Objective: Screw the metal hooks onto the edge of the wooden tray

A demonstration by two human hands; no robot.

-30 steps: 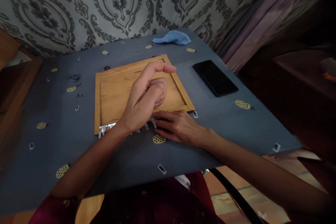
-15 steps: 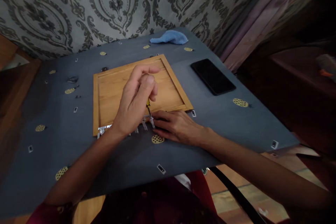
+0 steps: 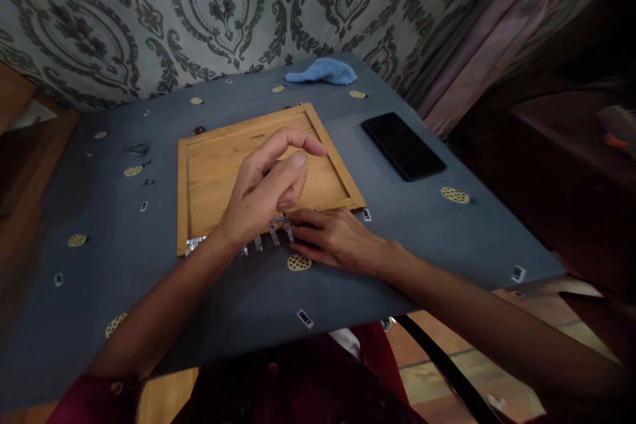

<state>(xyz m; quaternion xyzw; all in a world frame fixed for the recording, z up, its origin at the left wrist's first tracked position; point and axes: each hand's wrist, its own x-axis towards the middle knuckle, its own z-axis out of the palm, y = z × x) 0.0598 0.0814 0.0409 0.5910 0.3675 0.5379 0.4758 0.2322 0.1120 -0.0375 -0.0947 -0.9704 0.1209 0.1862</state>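
A square wooden panel (image 3: 213, 179) with a raised frame lies flat. Along its near edge runs a metal hook rack (image 3: 273, 233), its hooks hanging toward me. Above the rack's right part my left hand (image 3: 271, 179) is closed round a screwdriver (image 3: 285, 216). The handle is hidden in the fist; only a bit of the shaft shows below, at the rack, and the index finger is stretched out in a curve. My right hand (image 3: 338, 238) rests low on the table, its fingertips gripping the right end of the rack against the panel edge.
A black phone (image 3: 403, 146) lies right of the panel, and a blue cloth (image 3: 325, 71) at the back. Pliers (image 3: 138, 149) and a small dark piece (image 3: 149, 181) lie to the left. The patterned tablecloth (image 3: 238, 318) ends near my lap.
My left hand has turned on the screwdriver, its index finger reaching farther right. The yellow handle seen before is now covered. My right hand has stayed in place.
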